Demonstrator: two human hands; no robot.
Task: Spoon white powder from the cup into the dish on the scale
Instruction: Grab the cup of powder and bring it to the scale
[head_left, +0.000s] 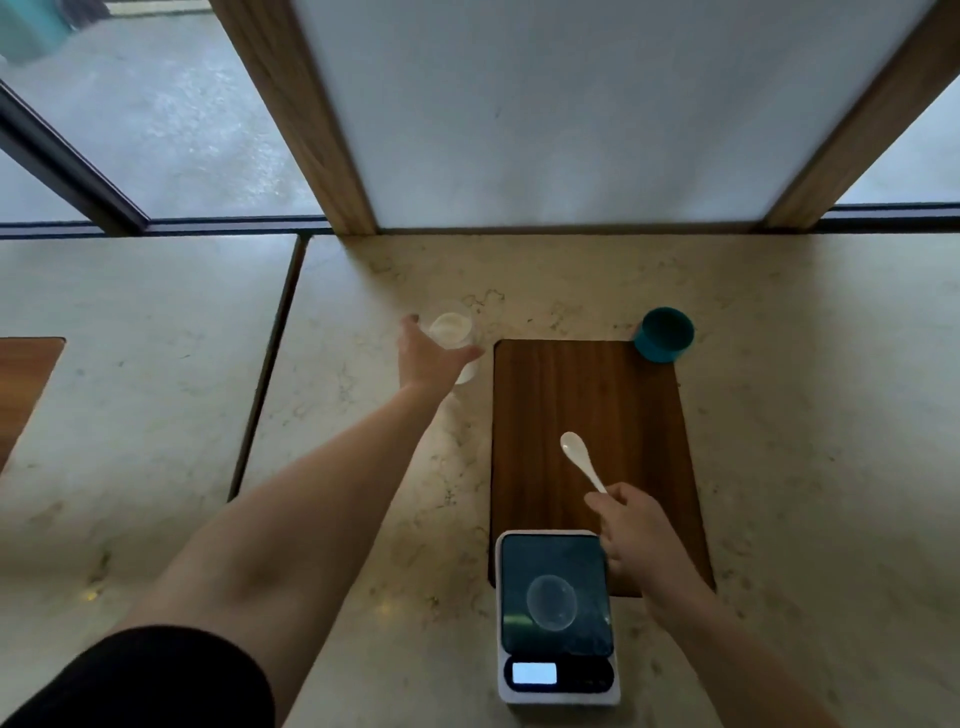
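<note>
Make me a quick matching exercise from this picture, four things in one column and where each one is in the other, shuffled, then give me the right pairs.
Things:
1. clear cup of white powder
2. white spoon
3. clear dish
4. teal cup

Places:
A. on the scale
B. at the far right corner of the wooden board
C. gripped by the left hand, on the counter left of the board
D. held by the right hand, over the board

Pairs: 1-C, 2-D, 3-A, 4-B
</note>
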